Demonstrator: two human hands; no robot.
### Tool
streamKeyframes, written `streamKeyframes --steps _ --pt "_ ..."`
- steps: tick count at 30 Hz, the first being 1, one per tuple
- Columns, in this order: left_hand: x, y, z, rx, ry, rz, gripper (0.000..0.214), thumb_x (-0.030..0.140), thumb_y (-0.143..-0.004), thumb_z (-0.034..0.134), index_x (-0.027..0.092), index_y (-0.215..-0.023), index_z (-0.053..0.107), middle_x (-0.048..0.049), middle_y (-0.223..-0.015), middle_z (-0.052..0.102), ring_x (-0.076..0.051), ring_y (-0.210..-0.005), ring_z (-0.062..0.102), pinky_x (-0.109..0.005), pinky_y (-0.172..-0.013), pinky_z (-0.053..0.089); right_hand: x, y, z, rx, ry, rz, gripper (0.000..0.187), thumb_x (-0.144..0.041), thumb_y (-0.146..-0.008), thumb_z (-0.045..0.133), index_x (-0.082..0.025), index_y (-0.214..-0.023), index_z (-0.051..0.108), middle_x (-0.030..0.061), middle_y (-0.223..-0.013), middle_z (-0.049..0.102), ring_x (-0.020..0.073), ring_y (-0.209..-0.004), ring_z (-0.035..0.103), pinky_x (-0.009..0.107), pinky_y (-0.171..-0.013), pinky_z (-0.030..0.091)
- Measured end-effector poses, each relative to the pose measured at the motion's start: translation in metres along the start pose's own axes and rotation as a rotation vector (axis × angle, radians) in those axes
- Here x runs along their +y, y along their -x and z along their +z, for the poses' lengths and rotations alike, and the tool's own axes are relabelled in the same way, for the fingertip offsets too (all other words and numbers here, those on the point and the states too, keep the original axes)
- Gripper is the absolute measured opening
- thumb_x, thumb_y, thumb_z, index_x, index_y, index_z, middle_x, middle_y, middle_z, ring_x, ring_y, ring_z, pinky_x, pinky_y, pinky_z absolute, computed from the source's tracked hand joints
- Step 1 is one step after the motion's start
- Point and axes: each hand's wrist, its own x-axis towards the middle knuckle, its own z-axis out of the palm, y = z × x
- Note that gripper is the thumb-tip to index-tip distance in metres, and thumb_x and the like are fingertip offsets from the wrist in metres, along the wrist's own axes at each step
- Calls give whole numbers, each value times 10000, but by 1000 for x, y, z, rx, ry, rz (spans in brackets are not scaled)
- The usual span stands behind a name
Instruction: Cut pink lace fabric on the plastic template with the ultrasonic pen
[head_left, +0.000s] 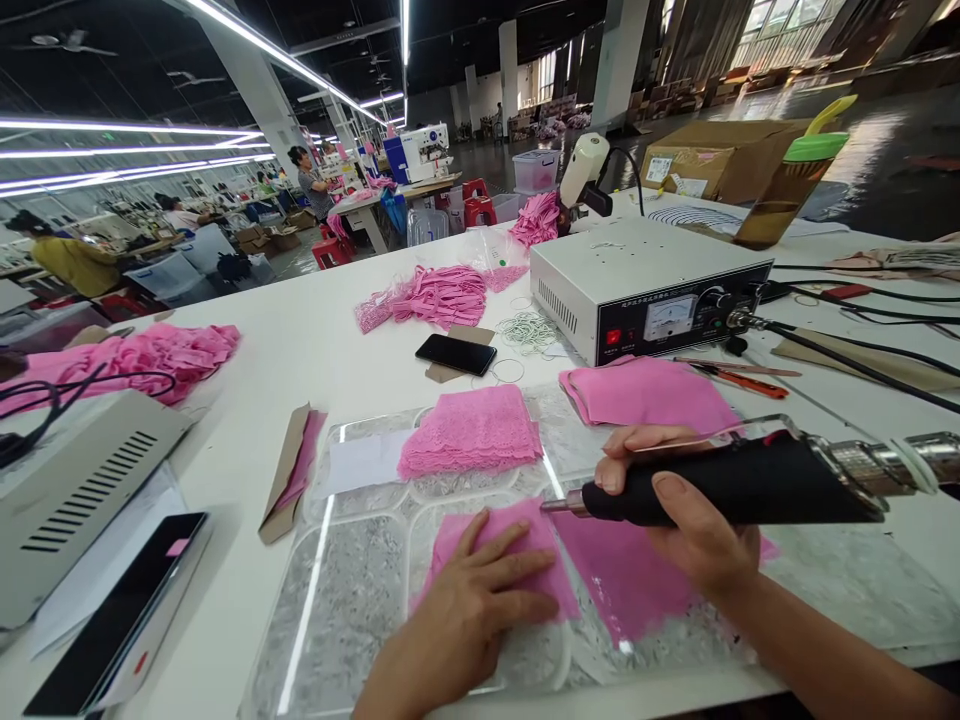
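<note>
My left hand (480,600) lies flat, fingers spread, on a piece of pink fabric (442,550) over a clear plastic mat (352,580). In my right hand (697,530) is a black handheld ultrasonic cutter (735,485) with a metal tip. That tip points left and meets the upper right edge of the fabric near my left fingertips. Below the cutter lies another pink piece (630,580), partly hidden by my right hand. A stack of pink lace-edged pieces (472,430) sits just beyond my left hand, and a folded pink pile (652,390) lies behind the cutter.
A control box (645,285) with a dial stands at the back right, cables running right. Nearby are a phone (456,354), rubber bands (527,331), an orange-handled tool (742,382) and a green-lidded bottle (787,195). Another grey box (82,490) stands left. People work at distant tables.
</note>
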Motion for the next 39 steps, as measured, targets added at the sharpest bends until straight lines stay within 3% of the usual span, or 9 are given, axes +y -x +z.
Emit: streamKeyframes --steps 11,15,22,28,39 --pt "1 -1 -2 23 31 5 529 -25 -801 398 291 -1152 635 42 -1421 462 -205 -1410 239 -544 -1156 104 -2 0 2 50 0 41 140 -327 -876 581 -262 -994 617 31 -815 599 194 -717 577 368 -677 510" --pt "2 -2 -2 30 56 5 525 -36 -781 407 273 -1133 645 24 -1407 481 -214 -1408 244 -545 -1154 93 -16 -6 -1 122 -94 41 151 -356 -809 642 -232 -894 657 36 -805 580 166 -631 567 334 -613 510" --pt "3 -2 -1 34 87 -26 532 -40 -749 422 267 -1111 662 41 -1393 491 -223 -1403 258 -554 -1150 102 -46 11 -8 -11 -107 257 205 -442 -799 603 -238 -823 611 39 -691 530 180 -537 542 311 -476 494" --pt "3 -3 0 40 110 -28 525 -29 -751 434 273 -1118 657 52 -1396 488 -208 -1404 258 -542 -1156 71 -46 23 -3 -85 -96 300 203 -459 -805 576 -261 -843 594 48 -687 528 191 -550 529 313 -476 495" --pt "4 -2 1 61 144 -35 520 -17 -755 438 289 -1113 659 52 -1376 512 -211 -1400 269 -542 -1156 81 -44 27 1 -45 -63 336 194 -466 -796 595 -276 -833 596 40 -681 522 196 -555 529 322 -499 477"
